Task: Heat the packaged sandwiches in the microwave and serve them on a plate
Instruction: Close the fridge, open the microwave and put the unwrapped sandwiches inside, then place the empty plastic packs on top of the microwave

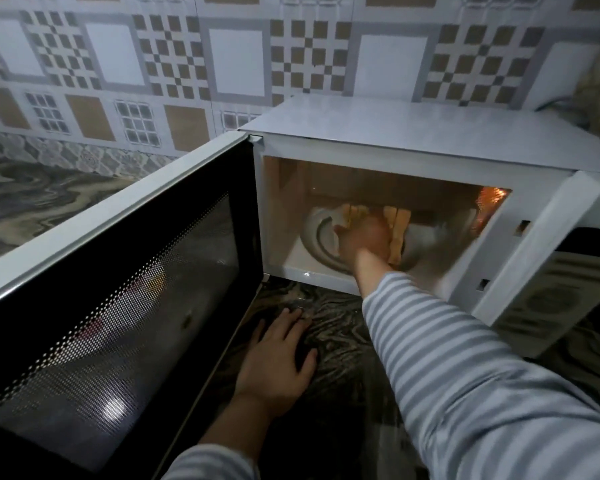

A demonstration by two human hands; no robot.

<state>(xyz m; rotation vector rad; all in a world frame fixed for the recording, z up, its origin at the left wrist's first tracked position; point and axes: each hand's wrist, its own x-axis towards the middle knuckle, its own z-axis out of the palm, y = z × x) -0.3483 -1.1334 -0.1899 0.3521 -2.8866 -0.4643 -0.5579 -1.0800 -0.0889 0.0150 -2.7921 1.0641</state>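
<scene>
A white microwave [413, 140] stands on the marbled counter with its door [118, 289] swung wide open to the left and its inside lit. On the glass turntable [317, 237] lie the sandwiches [397, 223], pale yellow and partly hidden. My right hand [362, 239] reaches into the cavity and lies over the sandwiches; its fingers are hidden, so the hold is unclear. My left hand [278, 358] rests flat with fingers spread on the counter, just below the microwave's opening and beside the door's lower edge.
The open door blocks the whole left side of the counter front. The microwave's control panel [548, 282] angles out at the right. A patterned tile wall [222, 64] runs behind. The dark marbled countertop [340, 341] stretches in front of the microwave.
</scene>
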